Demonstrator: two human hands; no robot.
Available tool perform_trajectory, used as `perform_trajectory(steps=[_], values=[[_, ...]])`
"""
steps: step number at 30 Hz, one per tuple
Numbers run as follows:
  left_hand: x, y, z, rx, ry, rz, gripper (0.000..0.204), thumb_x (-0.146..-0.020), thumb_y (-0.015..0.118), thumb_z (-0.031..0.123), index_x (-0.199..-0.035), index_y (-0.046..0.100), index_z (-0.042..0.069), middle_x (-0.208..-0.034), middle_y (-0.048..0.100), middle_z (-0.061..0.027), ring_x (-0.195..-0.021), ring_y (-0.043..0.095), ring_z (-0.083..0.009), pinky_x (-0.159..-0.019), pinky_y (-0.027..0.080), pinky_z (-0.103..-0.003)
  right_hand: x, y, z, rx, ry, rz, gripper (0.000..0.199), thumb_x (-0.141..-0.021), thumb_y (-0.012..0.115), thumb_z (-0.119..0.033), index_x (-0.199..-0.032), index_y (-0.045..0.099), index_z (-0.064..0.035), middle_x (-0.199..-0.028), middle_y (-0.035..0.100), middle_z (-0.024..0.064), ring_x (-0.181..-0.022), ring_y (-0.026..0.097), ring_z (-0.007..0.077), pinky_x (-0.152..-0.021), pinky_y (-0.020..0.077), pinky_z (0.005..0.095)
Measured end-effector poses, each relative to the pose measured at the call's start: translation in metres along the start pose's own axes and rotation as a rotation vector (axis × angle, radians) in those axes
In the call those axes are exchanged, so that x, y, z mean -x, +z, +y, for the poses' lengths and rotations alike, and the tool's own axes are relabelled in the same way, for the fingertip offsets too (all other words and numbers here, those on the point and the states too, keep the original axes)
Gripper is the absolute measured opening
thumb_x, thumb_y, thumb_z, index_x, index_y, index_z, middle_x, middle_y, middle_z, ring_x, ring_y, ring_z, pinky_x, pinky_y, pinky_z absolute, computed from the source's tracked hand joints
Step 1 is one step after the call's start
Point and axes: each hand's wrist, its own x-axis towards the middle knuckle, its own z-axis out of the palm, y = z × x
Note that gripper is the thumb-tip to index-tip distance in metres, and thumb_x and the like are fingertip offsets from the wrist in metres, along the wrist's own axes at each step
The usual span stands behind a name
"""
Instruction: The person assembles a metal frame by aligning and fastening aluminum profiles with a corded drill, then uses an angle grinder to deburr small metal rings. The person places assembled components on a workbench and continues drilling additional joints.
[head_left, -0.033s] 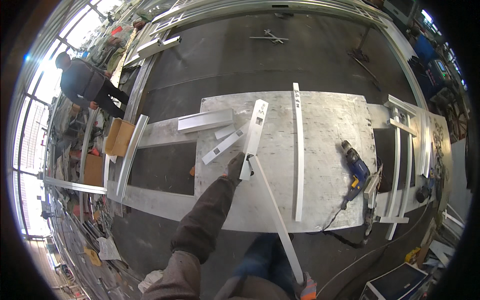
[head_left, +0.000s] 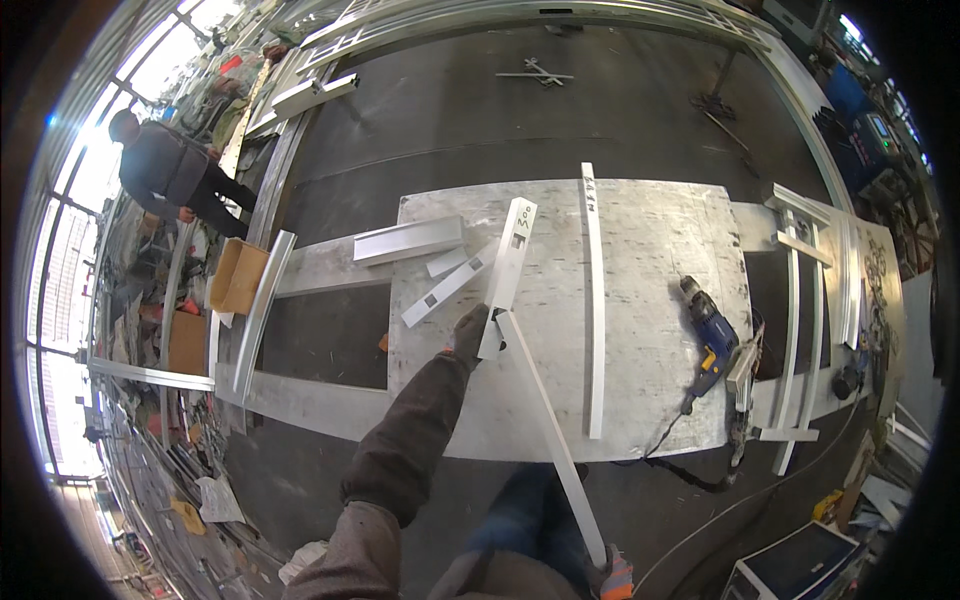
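My left hand (head_left: 468, 335), in a dark glove, is closed round the lower part of a short silver metal profile (head_left: 512, 262) with square cutouts and dark marker writing. My right hand (head_left: 613, 575), in a grey and orange glove at the lower edge, grips the near end of a long, slim metal bar (head_left: 550, 430). That bar slants up from my right hand, its far end meeting the profile's side at a cutout beside my left hand. Left of them lies a smaller notched metal strip (head_left: 445, 292). Another long bar (head_left: 595, 310) lies to the right.
A metal sheet (head_left: 660, 400) covers the middle of the worktable. On its right lies a blue power drill (head_left: 708, 340) with a cable. Metal channels (head_left: 410, 240) and an open cardboard box (head_left: 238, 278) are at left. A person (head_left: 170, 165) stands at far left.
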Motion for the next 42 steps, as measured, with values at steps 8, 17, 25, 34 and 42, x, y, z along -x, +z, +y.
perform_trajectory(steps=[8, 17, 25, 34, 42], values=[[0.048, 0.031, 0.002, -0.903, 0.281, -0.027, 0.043, -0.100, 0.054, 0.042, -0.126, 0.066, 0.010, -0.092, 0.065, 0.0026, -0.083, 0.058, -0.0066, -0.071, 0.048, -0.024, 0.058, -0.021, 0.017, -0.236, 0.129, -0.215, 0.071, -0.086, 0.072, -0.028, -0.148, 0.044, -0.0059, -0.115, 0.064, 0.0275, -0.103, 0.061, 0.0397, -0.094, 0.0449, 0.0474], [0.139, 0.066, 0.007, -0.870, 0.122, -0.111, 0.047, -0.099, 0.053, 0.045, -0.130, 0.064, 0.011, -0.086, 0.070, -0.0031, -0.072, 0.063, -0.0103, -0.059, 0.048, -0.027, 0.120, -0.028, 0.085, -0.062, 0.133, -0.371, 0.069, -0.080, 0.076, -0.032, -0.139, 0.053, -0.0037, -0.099, 0.070, 0.0245, -0.090, 0.066, 0.0379, -0.080, 0.0513, 0.0464], [0.179, 0.080, 0.013, -0.709, 0.262, 0.016, 0.046, -0.101, 0.050, 0.042, -0.132, 0.061, 0.010, -0.094, 0.069, -0.0044, -0.072, 0.065, -0.0135, -0.063, 0.051, -0.031, 0.131, -0.087, 0.053, -0.203, -0.067, -0.175, 0.048, -0.088, 0.067, -0.013, -0.133, 0.056, -0.0001, -0.087, 0.067, 0.0257, -0.075, 0.063, 0.0341, -0.073, 0.0513, 0.0453], [0.174, 0.080, 0.023, -0.697, 0.415, 0.033, 0.041, -0.102, 0.049, 0.040, -0.119, 0.066, 0.007, -0.082, 0.069, -0.0041, -0.068, 0.065, -0.0123, -0.058, 0.050, -0.031, 0.127, -0.107, 0.046, -0.063, -0.089, -0.132, 0.051, -0.087, 0.064, -0.006, -0.137, 0.052, 0.0007, -0.082, 0.063, 0.0241, -0.074, 0.059, 0.0323, -0.070, 0.0482, 0.0458], [0.160, 0.074, 0.046, -0.986, 0.443, -0.038, 0.046, -0.101, 0.049, 0.041, -0.131, 0.061, 0.008, -0.086, 0.070, -0.0057, -0.071, 0.066, -0.0138, -0.065, 0.052, -0.033, 0.128, -0.129, 0.029, 0.019, -0.127, -0.155, 0.061, -0.088, 0.067, -0.018, -0.143, 0.047, -0.0029, -0.090, 0.062, 0.0277, -0.083, 0.058, 0.0445, -0.074, 0.0464, 0.0513]])
